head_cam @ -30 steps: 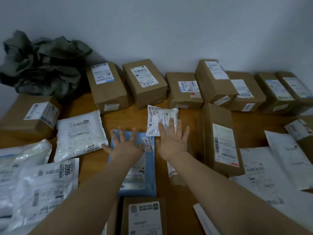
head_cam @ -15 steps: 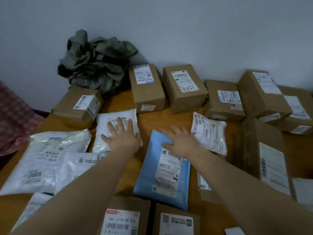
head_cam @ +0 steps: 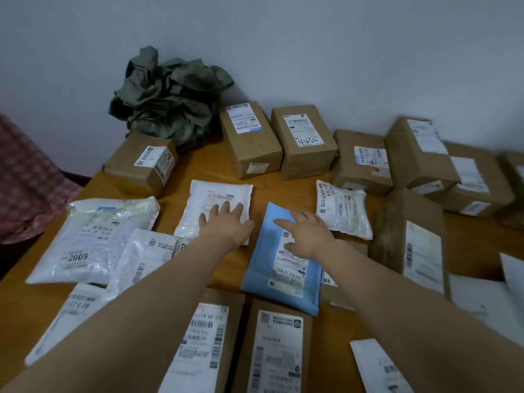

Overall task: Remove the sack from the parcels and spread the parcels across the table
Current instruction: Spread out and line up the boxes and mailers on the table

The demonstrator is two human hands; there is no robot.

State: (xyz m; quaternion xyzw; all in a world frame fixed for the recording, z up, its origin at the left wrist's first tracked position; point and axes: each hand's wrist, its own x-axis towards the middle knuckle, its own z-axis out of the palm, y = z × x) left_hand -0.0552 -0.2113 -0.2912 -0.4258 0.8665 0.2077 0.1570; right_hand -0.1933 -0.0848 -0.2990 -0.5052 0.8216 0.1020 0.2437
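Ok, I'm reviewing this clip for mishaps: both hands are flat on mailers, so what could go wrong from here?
The left hand presses the white mailer; pushing it left could shove the 2009 bag, already at the edge of the table, onto the floor. The right hand rests on the blue mailer, which overlaps a brown parcel; sliding it may drag that parcel along.

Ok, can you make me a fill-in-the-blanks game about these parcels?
The left hand rests on a ____ bag.
The right hand rests on a ____ envelope.
The boxes along the wall are ____ cardboard.
Missing words: white, blue, brown.
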